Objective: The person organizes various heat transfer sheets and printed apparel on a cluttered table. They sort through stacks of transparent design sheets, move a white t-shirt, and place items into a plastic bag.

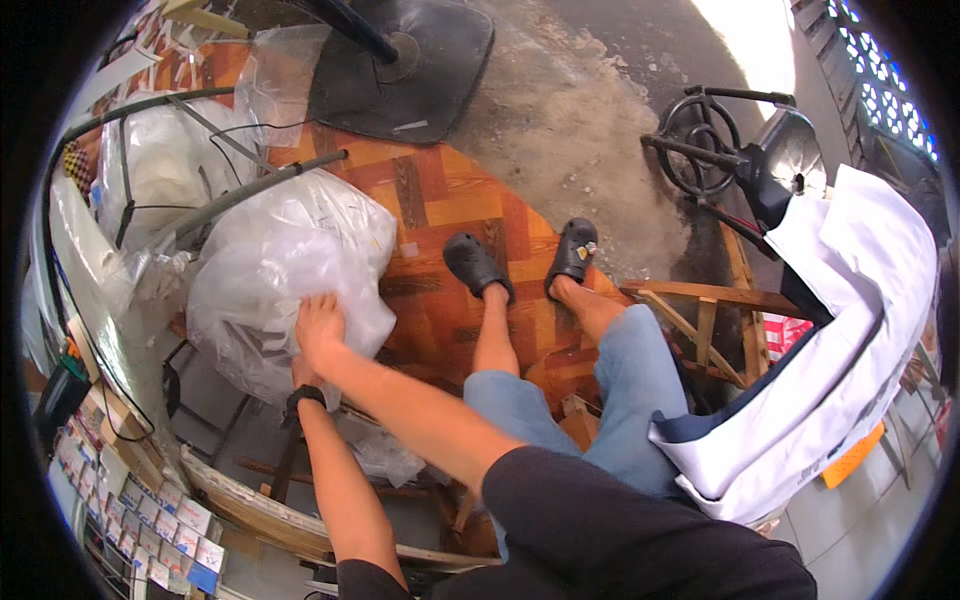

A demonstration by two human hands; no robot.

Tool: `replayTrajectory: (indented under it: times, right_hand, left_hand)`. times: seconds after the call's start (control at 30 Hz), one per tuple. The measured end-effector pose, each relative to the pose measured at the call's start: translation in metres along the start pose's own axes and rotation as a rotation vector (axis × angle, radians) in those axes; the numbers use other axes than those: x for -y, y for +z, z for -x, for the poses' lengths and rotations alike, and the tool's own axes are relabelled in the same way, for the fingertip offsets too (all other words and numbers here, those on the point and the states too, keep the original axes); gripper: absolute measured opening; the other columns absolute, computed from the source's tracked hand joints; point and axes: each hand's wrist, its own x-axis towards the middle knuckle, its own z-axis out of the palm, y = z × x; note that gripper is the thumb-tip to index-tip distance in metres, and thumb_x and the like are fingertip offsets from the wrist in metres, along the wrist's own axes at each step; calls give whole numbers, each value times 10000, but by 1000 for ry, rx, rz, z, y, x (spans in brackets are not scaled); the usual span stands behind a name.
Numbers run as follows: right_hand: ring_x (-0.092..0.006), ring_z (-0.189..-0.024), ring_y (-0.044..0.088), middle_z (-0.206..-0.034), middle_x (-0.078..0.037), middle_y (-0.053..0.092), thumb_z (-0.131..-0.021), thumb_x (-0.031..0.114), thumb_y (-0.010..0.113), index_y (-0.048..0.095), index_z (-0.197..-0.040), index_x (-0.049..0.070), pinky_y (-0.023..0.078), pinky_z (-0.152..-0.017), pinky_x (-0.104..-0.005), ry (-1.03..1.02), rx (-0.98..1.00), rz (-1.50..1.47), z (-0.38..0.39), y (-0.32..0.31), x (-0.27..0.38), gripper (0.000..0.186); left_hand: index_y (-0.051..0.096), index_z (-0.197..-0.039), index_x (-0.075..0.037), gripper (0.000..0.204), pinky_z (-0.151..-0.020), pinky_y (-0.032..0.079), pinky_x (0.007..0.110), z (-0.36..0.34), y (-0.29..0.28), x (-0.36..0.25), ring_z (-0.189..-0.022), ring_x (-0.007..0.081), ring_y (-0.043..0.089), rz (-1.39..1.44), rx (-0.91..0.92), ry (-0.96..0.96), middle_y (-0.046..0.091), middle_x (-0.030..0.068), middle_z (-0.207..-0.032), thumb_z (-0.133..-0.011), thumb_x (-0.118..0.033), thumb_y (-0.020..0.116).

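Observation:
A large bundle of clear plastic bags (345, 215) lies bunched on the left, on and beside the wood-patterned floor. My right hand (322, 328) reaches across my body to it, fingers bent and pressed together on the plastic, gripping a fold. Just below it is my left hand (304, 370), mostly covered by the right one and the plastic, so its fingers do not show. A black band (304, 400) circles the left wrist.
A grey metal tube (262, 194) juts over the bags. Ahead stands a black pedestal base (400, 85). To the right are a steering-wheel-like frame (700, 145), wooden slats (710, 297) and a draped white cloth (850, 290). Small labelled boxes (150, 525) fill the lower left.

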Motion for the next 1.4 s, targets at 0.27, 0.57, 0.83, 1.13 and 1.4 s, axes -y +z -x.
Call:
replayTrajectory:
  times: [0.27, 0.57, 0.83, 1.13, 1.4]
  right_hand:
    - [-358, -1069, 531, -1120, -191, 546, -761, 235, 671, 621, -993, 3, 443, -885, -440, -406, -43, -360, 116, -114, -19, 333]
    - [-329, -933, 618, -948, -172, 637, -850, 155, 494, 621, -871, 14, 474, -807, -438, -121, -302, -573, 308, -350, -119, 191]
    - [-288, -869, 616, -989, -160, 644, -837, -12, 491, 618, -1067, 4, 487, -783, -355, 403, -1545, -598, 536, -407, -270, 263]
    - [-251, -764, 614, -867, -123, 578, -811, -99, 460, 592, -1039, 11, 503, -707, -326, 1104, -1861, -331, 671, -298, -191, 286]
    - [-349, -870, 604, -923, -153, 603, -819, -26, 513, 605, -938, 15, 487, -756, -405, 1178, -1875, -258, 726, -307, -221, 156]
  left_hand:
    - [650, -819, -4, 363, -713, 491, 458, 30, -68, 35, -744, 366, 620, -503, 293, 106, 649, 173, -819, -826, -363, 594]
    - [675, -784, 48, 430, -721, 488, 518, 81, -114, -66, -752, 442, 630, -683, 771, 559, 654, 249, -763, -705, -375, 659]
    - [562, -764, 5, 308, -592, 481, 280, 269, -55, -383, -632, 145, 593, 246, 1519, 719, 622, 86, -703, -925, -257, 584]
    - [440, -739, -18, 264, -539, 424, 304, 303, -44, -464, -557, 138, 451, 137, 1671, 1165, 500, 66, -645, -789, -128, 675]
    - [421, -640, -24, 252, -515, 416, 300, 201, 6, -482, -538, 121, 428, -124, 1502, 1129, 444, 46, -540, -717, -84, 653]
